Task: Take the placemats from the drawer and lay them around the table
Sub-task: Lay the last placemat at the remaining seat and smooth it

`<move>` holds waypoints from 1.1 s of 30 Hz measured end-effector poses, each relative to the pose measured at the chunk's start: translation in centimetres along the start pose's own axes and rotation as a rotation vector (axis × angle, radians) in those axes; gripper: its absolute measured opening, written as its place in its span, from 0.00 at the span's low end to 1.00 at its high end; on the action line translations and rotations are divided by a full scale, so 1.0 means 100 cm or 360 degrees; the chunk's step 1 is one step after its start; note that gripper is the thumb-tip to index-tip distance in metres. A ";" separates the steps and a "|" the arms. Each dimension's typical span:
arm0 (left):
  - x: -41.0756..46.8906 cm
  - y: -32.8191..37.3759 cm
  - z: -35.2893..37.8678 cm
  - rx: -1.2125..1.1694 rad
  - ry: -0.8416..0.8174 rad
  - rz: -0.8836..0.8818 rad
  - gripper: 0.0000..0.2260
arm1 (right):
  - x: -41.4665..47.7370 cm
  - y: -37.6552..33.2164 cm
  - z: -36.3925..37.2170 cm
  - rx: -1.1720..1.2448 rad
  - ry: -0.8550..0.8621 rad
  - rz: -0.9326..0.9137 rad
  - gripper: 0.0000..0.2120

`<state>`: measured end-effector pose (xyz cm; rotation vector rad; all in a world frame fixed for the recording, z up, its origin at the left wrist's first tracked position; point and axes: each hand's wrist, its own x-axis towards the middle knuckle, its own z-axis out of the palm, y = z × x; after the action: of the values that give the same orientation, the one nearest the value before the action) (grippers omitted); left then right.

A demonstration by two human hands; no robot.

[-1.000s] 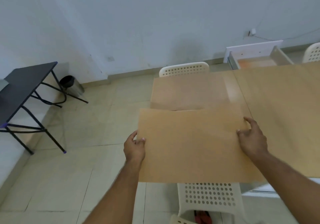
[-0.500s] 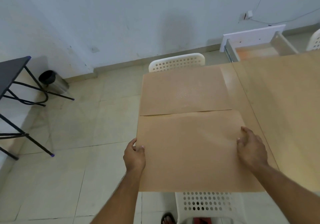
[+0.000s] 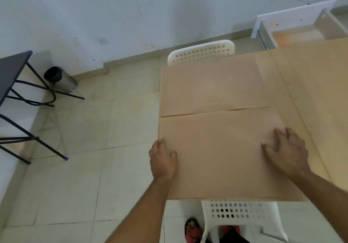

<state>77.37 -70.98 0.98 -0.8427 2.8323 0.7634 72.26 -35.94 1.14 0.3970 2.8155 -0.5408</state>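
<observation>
Item one, near mat (image 3: 222,156): we find it flat on the table (image 3: 323,96), at the table's left end, its near edge along the table edge above the near chair (image 3: 241,214). Item two, far mat (image 3: 212,86): flat on the same end, just beyond the near mat, the two long edges meeting or nearly so; we cannot tell whether they overlap. Left hand (image 3: 163,160): we note it at the near mat's left edge, thumb on top of the mat, the other fingers (image 3: 160,144) running along the edge; whether they curl beneath it we cannot tell. Right hand (image 3: 288,150): palm down on the near mat's right part, fingers (image 3: 280,135) spread wide and flat, pressing on top and clasping nothing. The mat thus lies under the right fingers and beside the left ones. Drawer (image 3: 293,26): pulled out at the far right, beyond the table; we see an orange-tan bottom inside. Far chair (image 3: 201,51): white, perforated, tucked behind the far mat. Side table (image 3: 11,67): dark, on thin legs, at left. Bin (image 3: 60,79): by the wall, beside that table. A sandalled foot (image 3: 192,227) shows on the tiled floor.
</observation>
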 end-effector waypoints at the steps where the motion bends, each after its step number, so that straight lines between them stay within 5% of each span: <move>1: -0.001 -0.001 0.002 0.0087 -0.0049 0.0041 0.28 | -0.001 -0.002 0.002 -0.0080 -0.0010 -0.0025 0.35; 8: 0.003 -0.011 0.010 0.0419 -0.0303 0.0176 0.31 | -0.003 -0.008 0.026 -0.0350 -0.0149 -0.0240 0.36; 20: 0.006 -0.006 0.014 0.0391 -0.0217 0.0276 0.30 | -0.003 -0.015 0.022 -0.0322 -0.0105 -0.0239 0.37; 28: -0.024 0.098 0.065 0.0254 -0.0290 0.0902 0.30 | 0.047 -0.029 0.012 -0.0328 -0.0032 -0.0327 0.36; 33: -0.039 0.129 0.105 0.0227 -0.0449 0.0864 0.29 | 0.071 -0.027 0.027 -0.0388 -0.0065 -0.0408 0.37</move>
<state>73.18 -54.62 -1.61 0.0674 2.8185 0.6499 65.29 -37.82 -2.49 -0.0230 2.8626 -0.2433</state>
